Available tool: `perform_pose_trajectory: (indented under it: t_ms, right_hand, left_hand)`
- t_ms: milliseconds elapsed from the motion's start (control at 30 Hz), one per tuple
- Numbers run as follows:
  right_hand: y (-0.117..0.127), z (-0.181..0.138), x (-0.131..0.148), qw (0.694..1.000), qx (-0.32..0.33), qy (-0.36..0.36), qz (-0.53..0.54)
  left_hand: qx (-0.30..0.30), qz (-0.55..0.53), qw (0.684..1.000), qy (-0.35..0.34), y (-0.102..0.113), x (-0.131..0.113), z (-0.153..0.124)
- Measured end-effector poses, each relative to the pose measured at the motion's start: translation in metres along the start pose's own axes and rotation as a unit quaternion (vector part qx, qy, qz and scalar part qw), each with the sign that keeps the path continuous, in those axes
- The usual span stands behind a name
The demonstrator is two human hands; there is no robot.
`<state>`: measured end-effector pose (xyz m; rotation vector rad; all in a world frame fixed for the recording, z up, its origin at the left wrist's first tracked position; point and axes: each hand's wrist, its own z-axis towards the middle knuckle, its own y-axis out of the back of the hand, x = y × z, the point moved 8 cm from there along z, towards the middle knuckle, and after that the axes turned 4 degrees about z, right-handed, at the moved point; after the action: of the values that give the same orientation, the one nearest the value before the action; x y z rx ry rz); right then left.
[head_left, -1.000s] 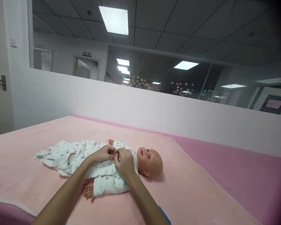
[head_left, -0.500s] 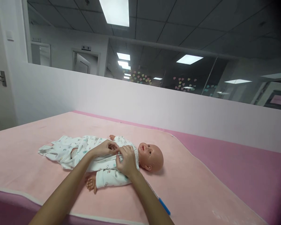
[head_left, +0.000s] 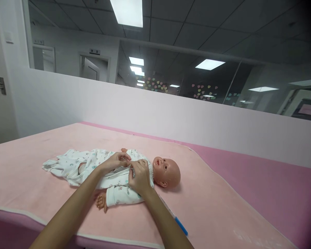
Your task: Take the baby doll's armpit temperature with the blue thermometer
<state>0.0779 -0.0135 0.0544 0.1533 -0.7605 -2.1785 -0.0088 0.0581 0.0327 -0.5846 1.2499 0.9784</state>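
A baby doll lies on its back, its head to the right and its face turned up. It wears a white patterned romper, partly open at the legs, where a bit of the doll's leg shows. On the chest, my left hand pinches the romper's front with bent fingers. Close against it, my right hand also has its fingers closed on the cloth at the chest. The fingertips of both hands nearly meet, and the exact spot they grip is hidden between them.
A thin stick with a blue handle lies beside my right forearm. Under the doll is a pale pink pad over a darker pink surface. A white wall with windows above stands behind, and a door is at left.
Both hands stay at the doll's chest; the fingers shift slightly, the left fingertips moving closer to the right ones. The doll and the stick lie as before.
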Motion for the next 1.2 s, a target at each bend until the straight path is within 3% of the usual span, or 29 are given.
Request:
perform_pose_trajectory:
  t_ms: [200,433,733,967,1200]
  right_hand:
    - [0.001,0.000,-0.008,0.998,-0.028,-0.039,-0.029]
    - [-0.004,0.001,-0.008,1.000,0.002,-0.026,-0.001]
    - [-0.003,0.000,-0.008,1.000,-0.015,-0.016,-0.003]
    - [-0.002,-0.001,-0.010,0.999,-0.026,-0.032,0.007]
    - [-0.003,-0.001,-0.010,0.999,-0.018,-0.036,0.018]
  left_hand:
    - [-0.002,0.003,1.000,0.002,0.002,0.004,0.002]
    - [-0.007,-0.004,1.000,0.011,0.001,0.002,0.001]
    - [-0.025,-0.013,1.000,0.009,0.006,0.005,0.002]
    - [0.052,-0.021,0.998,-0.002,-0.008,-0.003,-0.003]
    - [0.059,-0.001,0.998,-0.022,-0.008,-0.001,-0.001]
